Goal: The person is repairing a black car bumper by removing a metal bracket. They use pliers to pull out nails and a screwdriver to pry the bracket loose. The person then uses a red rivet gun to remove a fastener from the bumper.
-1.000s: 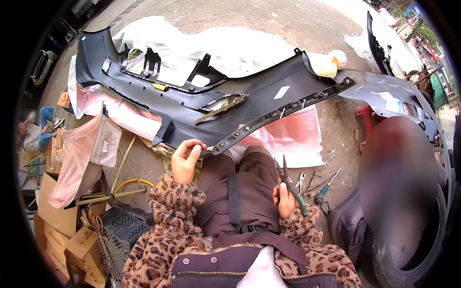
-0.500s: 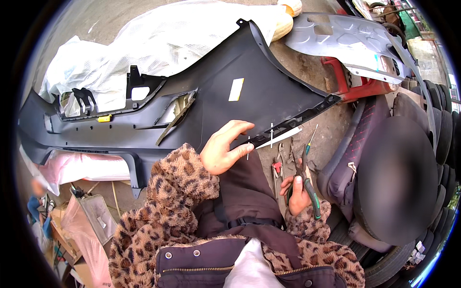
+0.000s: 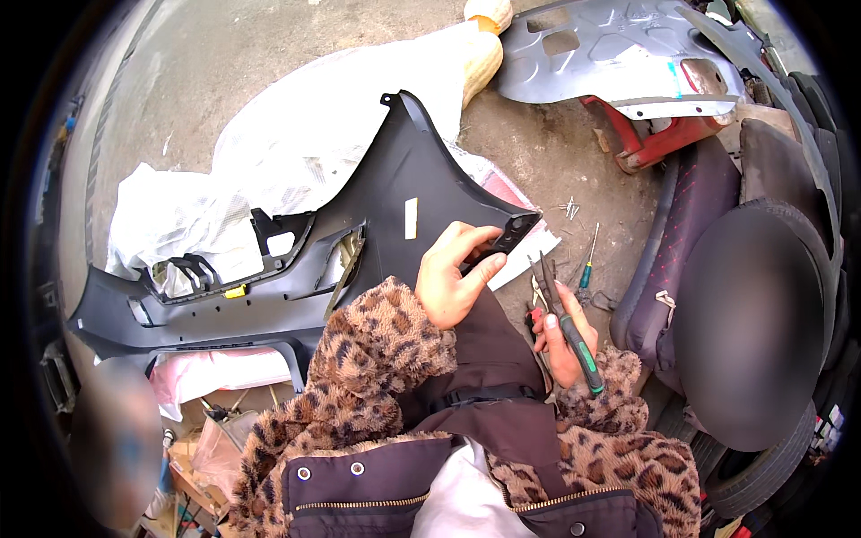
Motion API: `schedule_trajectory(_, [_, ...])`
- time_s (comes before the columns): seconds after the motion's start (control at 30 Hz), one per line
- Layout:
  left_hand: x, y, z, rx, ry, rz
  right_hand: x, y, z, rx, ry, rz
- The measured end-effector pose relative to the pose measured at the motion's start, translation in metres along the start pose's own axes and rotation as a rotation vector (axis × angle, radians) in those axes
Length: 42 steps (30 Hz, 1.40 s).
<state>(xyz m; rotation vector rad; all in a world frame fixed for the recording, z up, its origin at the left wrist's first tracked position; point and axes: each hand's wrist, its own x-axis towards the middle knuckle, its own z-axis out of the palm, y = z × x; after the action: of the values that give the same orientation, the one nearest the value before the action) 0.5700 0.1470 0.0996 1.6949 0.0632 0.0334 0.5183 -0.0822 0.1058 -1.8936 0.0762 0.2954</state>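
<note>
A large black car bumper (image 3: 381, 188) lies across in front of me, its right end resting near my lap. My left hand (image 3: 455, 280) is closed on the edge of that end, with the thumb over the rim and the fingers on the outer face. My right hand (image 3: 563, 345) grips long-nose pliers (image 3: 578, 351) with green and black handles, jaws pointing away from me and clear of the bumper. Just beside them, a second plier-like tool with a red part (image 3: 536, 316) is partly hidden by the right hand. A thin screwdriver (image 3: 587, 262) lies on the ground beyond.
White strips (image 3: 571, 208) lie on the concrete past the bumper's end. White wrapping (image 3: 296, 117) spreads behind it, beside a large squash (image 3: 482, 67). At right are a silver car panel (image 3: 619, 58), a red piece (image 3: 659, 148), a dark seat (image 3: 695, 206) and tyres (image 3: 762, 475).
The bumper's right end has shifted nearer and leftward, away from the red piece. My left hand, spread at the edge before, now clasps it near the tip. The pliers stay in my right hand.
</note>
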Motion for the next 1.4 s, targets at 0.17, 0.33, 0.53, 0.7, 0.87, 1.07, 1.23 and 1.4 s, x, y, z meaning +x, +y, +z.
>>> schedule_trajectory(0.17, [0.005, -0.004, 0.015, -0.049, 0.04, 0.101, 0.008, 0.006, 0.005, 0.21, 0.045, -0.009])
schedule_trajectory(0.33, [-0.011, -0.008, 0.036, -0.147, -0.009, 0.073, -0.008, 0.028, -0.016, 0.238, -0.03, -0.111])
schedule_trajectory(0.53, [-0.064, -0.019, -0.009, -0.009, 0.032, 0.062, -0.058, 0.089, -0.057, 0.24, -0.07, -0.285])
schedule_trajectory(0.7, [-0.195, -0.08, -0.069, 0.029, 0.256, -0.119, -0.115, 0.172, -0.085, 0.217, -0.07, -0.275])
schedule_trajectory(0.87, [-0.292, -0.116, -0.091, 0.044, 0.286, -0.368, -0.119, 0.19, -0.074, 0.18, -0.245, -0.116])
schedule_trajectory(1.07, [-0.283, -0.14, -0.096, -0.053, 0.239, -0.346, -0.085, 0.175, -0.04, -0.078, -0.368, -0.086])
schedule_trajectory(1.23, [-0.253, -0.203, -0.136, -0.191, 0.21, -0.564, -0.037, 0.186, -0.015, -0.364, -0.418, 0.013])
schedule_trajectory(1.4, [-0.219, -0.323, -0.174, 0.427, 0.407, -0.631, 0.001, 0.196, 0.02, -0.454, -0.417, 0.209])
